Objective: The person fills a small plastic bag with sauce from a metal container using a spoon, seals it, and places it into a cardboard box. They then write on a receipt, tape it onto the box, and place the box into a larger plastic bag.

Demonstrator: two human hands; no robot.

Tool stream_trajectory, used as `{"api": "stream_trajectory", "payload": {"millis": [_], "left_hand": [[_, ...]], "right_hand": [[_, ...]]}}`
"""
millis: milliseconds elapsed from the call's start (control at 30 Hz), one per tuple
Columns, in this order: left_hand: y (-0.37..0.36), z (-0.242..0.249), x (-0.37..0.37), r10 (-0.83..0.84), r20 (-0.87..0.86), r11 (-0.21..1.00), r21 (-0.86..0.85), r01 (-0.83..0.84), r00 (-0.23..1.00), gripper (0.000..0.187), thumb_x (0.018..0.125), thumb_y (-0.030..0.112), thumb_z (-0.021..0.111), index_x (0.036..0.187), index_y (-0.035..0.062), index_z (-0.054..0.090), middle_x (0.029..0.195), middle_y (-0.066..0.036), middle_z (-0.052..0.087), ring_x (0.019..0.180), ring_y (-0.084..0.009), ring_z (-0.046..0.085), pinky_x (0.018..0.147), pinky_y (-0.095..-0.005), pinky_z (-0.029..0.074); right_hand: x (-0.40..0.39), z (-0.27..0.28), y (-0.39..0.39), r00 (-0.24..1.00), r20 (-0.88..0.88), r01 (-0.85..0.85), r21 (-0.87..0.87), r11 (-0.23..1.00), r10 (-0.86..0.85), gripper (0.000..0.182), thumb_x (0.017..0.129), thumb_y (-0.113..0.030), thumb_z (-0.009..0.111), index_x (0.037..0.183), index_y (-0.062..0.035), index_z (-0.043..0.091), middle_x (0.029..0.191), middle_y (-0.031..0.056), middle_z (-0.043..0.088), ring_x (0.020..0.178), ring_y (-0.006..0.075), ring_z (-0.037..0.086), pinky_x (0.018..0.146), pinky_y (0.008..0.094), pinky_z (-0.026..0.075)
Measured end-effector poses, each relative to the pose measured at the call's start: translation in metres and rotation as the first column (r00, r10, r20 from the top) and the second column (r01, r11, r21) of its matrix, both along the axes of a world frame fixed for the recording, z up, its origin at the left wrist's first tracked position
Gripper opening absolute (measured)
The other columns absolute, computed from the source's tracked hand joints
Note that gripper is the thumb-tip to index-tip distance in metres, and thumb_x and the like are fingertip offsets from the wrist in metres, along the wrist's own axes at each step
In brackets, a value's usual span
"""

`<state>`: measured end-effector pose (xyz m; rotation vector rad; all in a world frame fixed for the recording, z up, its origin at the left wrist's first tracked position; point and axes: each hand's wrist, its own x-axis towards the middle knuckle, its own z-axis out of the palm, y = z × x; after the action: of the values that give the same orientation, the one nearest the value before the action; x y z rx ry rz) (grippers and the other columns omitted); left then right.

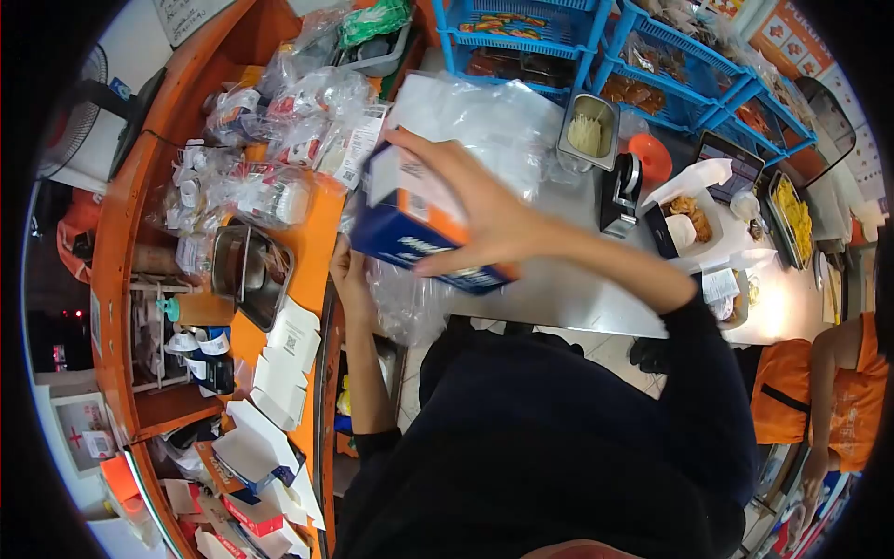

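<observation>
Steel counter [568, 298]: hands grip glossy cardboard box [419, 233], crinkled plastic [400, 298].

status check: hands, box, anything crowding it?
Right hand spread over the blue-orange box, gripping it. Left hand under its near end, against the clear plastic bags. Bagged items piled just beyond, a metal tray alongside.

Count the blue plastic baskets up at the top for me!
3 blue plastic baskets show along the top: one in the middle, one to its right, and one farther right. More may be hidden beyond the picture's edge.
</observation>
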<state>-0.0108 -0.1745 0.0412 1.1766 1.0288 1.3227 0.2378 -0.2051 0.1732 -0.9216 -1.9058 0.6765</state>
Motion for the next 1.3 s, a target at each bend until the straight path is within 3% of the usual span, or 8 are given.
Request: {"api": "stream_trajectory", "payload": {"millis": [100,233,500,567,700,833,1233,1300], "left_hand": [[-0.007,0.008,-0.016,-0.005,0.440,1.000,-0.025,0.018,0.898,0.038,0.099,0.029,0.050,0.125,0.0017,0.053,0.093,-0.003,0.061,0.078,-0.0118,0.058,0.068,-0.0245,0.047],[-0.023,0.016,-0.052,0.279,0.210,0.957,0.017,-0.289,0.937,0.045,0.099,0.036,0.047,0.119,-0.0034,0.054,0.096,-0.008,0.061,0.087,-0.0162,0.062,0.069,-0.0338,0.054],[0.015,0.025,-0.053,0.551,0.377,0.833,-0.187,-0.521,0.744,0.021,0.097,0.017,0.055,0.107,0.0017,0.063,0.104,-0.008,0.063,0.100,-0.0152,0.057,0.079,-0.0259,0.049],[0.027,0.007,-0.065,0.359,0.183,0.929,0.022,-0.369,0.915,0.024,0.097,0.018,0.055,0.115,0.0017,0.058,0.107,-0.006,0.061,0.095,-0.0126,0.057,0.078,-0.0246,0.047],[0.026,0.049,-0.008,0.290,0.059,0.925,0.237,-0.296,0.955,0.031,0.090,0.011,0.064,0.118,0.0005,0.055,0.097,-0.001,0.058,0.082,-0.0075,0.053,0.073,-0.0220,0.044],[0.019,0.051,-0.001,0.085,-0.036,0.975,0.209,-0.076,0.996,0.042,0.083,0.001,0.065,0.123,-0.0004,0.052,0.097,-0.001,0.056,0.081,-0.0074,0.051,0.074,-0.0227,0.043],[0.017,0.008,-0.014,0.348,0.306,0.900,0.157,-0.407,0.886,0.057,0.075,-0.006,0.056,0.131,-0.0026,0.047,0.110,-0.007,0.058,0.083,-0.0083,0.053,0.069,-0.0222,0.045],[0.034,0.029,-0.042,0.487,0.212,0.815,0.238,-0.528,0.847,0.052,0.074,-0.007,0.055,0.126,-0.0052,0.053,0.107,-0.009,0.062,0.081,-0.0102,0.057,0.068,-0.0226,0.047]], "right_hand": [[-0.075,-0.087,0.019,0.965,-0.241,0.163,0.233,0.959,-0.105,0.112,0.058,-0.036,0.086,0.145,-0.0071,0.022,0.135,0.0280,0.033,0.121,0.0457,0.037,0.104,0.0505,0.031],[-0.089,-0.148,0.022,0.811,0.573,-0.138,0.381,0.914,-0.117,0.088,0.067,-0.051,0.076,0.141,-0.0246,0.036,0.127,0.0243,0.040,0.121,0.0406,0.039,0.102,0.0574,0.028],[-0.020,-0.152,0.020,0.652,0.704,-0.348,-0.053,0.936,0.283,0.058,0.084,-0.045,0.062,0.136,-0.0223,0.049,0.149,0.0175,0.031,0.129,0.0380,0.039,0.089,0.0561,0.041],[-0.011,-0.040,0.045,0.316,0.573,0.000,-0.797,0.604,0.756,0.050,0.084,-0.036,0.064,0.128,-0.0136,0.054,0.134,0.0191,0.048,0.122,0.0356,0.048,0.093,0.0433,0.044],[-0.008,-0.011,0.061,0.308,0.521,-0.081,-0.819,0.567,0.796,0.045,0.083,-0.030,0.065,0.120,-0.0065,0.057,0.125,0.0196,0.055,0.115,0.0332,0.054,0.091,0.0343,0.046],[-0.067,-0.130,0.017,0.659,0.751,-0.070,0.101,0.992,-0.030,0.067,0.078,-0.039,0.070,0.135,-0.0106,0.048,0.126,0.0217,0.051,0.112,0.0412,0.051,0.083,0.0582,0.042],[-0.097,-0.165,-0.015,0.782,0.579,0.171,0.157,0.973,-0.231,0.072,0.084,-0.053,0.057,0.130,0.0020,0.049,0.112,0.0221,0.058,0.108,0.0416,0.052,0.085,0.0544,0.042],[-0.040,-0.061,-0.001,0.612,0.672,-0.102,-0.455,0.884,0.417,0.055,0.092,-0.049,0.049,0.102,0.0033,0.060,0.103,0.0213,0.060,0.097,0.0366,0.059,0.083,0.0459,0.046]]}}
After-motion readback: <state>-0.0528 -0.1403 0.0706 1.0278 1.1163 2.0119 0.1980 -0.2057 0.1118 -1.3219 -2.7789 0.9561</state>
